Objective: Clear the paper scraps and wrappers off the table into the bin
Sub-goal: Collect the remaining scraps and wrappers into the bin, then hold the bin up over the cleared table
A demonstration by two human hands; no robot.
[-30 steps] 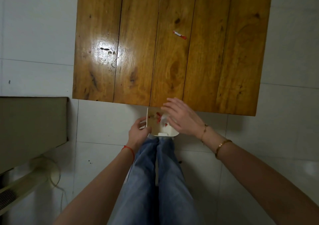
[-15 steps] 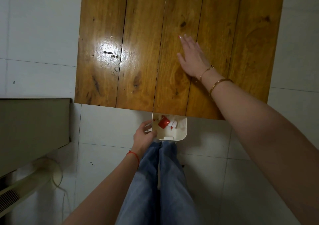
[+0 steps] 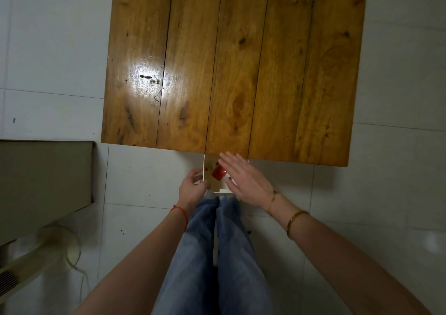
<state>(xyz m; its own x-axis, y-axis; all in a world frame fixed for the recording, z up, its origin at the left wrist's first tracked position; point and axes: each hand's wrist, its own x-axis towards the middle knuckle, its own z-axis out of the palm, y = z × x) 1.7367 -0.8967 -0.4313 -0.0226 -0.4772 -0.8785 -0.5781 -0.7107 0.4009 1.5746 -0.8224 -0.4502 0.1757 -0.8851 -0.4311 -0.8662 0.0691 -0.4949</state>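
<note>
Below table (image 3: 229,73) edge, left hand (image 3: 193,189) grips bin (image 3: 207,169); right hand (image 3: 243,179) spread flat above.

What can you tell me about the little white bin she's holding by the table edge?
The small white plastic bin looks squarish with rounded corners, open at the top and upright. It sits just below the near edge of the wooden plank table, above the knees. The left hand grips its left rim; the open right hand hovers over its right side, hiding that part. Inside lie a red wrapper and small scraps.
</note>
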